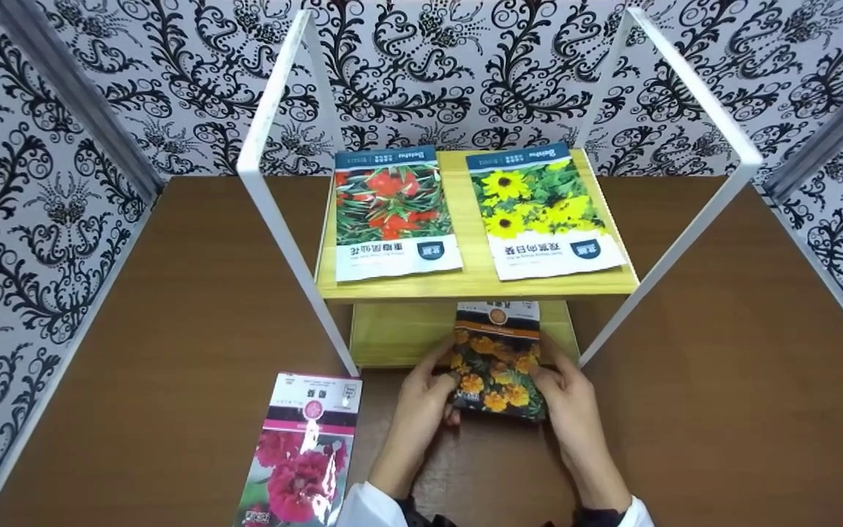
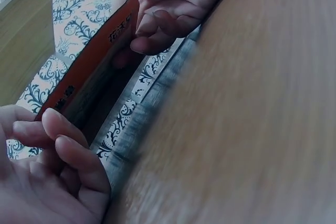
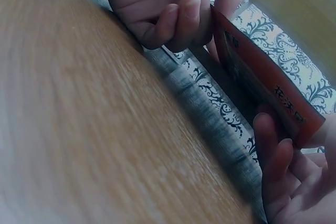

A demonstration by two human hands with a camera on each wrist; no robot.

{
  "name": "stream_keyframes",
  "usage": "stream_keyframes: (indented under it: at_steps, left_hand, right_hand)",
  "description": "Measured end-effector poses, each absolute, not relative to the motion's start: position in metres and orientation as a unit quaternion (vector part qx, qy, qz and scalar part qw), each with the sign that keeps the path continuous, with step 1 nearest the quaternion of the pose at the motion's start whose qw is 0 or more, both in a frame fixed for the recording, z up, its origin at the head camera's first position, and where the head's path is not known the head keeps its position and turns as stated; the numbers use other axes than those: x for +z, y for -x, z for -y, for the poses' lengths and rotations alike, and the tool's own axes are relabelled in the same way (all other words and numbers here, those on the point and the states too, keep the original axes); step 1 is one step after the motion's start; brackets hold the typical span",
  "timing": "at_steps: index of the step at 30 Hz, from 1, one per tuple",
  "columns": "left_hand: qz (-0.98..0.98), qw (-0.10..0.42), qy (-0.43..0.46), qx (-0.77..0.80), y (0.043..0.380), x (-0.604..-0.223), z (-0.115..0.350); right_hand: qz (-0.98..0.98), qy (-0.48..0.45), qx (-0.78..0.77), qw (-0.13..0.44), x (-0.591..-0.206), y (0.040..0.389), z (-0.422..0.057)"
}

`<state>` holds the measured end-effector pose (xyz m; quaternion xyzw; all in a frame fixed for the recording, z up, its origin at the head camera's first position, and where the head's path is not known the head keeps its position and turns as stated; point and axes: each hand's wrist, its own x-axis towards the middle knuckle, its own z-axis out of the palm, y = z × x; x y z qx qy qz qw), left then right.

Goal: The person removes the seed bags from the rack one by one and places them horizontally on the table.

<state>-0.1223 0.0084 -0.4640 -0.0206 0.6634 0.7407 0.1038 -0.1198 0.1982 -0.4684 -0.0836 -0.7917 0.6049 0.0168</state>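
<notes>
We see a wall (image 1: 421,73) papered in black scrollwork on white across the far side, and before it a brown wooden table (image 1: 721,329). On the table stands a two-tier shelf with a white frame (image 1: 280,234) and yellowish wood-grain boards.

The upper board (image 1: 465,227) bears two seed packets lying face up, well apart from each other: on the right a yellow sunflower packet (image 1: 546,208), on the left a red balsam packet (image 1: 396,208). The lower board (image 1: 399,329) shows partly beneath it. On the table, near and left of the shelf, we find a pink-flowered packet (image 1: 301,461) lying face up, glare crossing its front.

Between the two hands, at the shelf's near side, is an orange marigold packet (image 1: 497,366). Its far end overlaps the lower board in our view, and its near end juts out toward the person; we cannot quite tell whether it touches that board.

The left hand (image 1: 421,395) pinches the packet's left side and the right hand (image 1: 568,395) its right side. Both thumbs lie at the side edges of the printed face, and in the dim wrist views the other fingers appear bent, some curling beneath the packet.
</notes>
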Motion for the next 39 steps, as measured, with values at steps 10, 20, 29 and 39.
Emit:
stream_keyframes:
  at_steps: [10,20,29,39]
  left_hand:
    - [-0.688,0.094,-0.009,0.719,0.12,-0.452,-0.006]
    - [-0.691,0.09,-0.008,0.718,0.124,-0.466,-0.008]
    - [-0.704,0.09,-0.011,0.704,0.118,-0.434,-0.01]
    - [-0.709,0.089,-0.03,0.698,0.121,-0.459,-0.006]
  right_hand:
    - [0.764,0.072,0.641,0.003,-0.469,0.117,-0.196]
    - [0.768,0.074,0.636,-0.008,-0.471,0.119,-0.196]
    - [0.788,0.08,0.61,0.019,-0.464,0.12,-0.198]
    - [0.788,0.11,0.605,0.037,-0.471,0.119,-0.194]
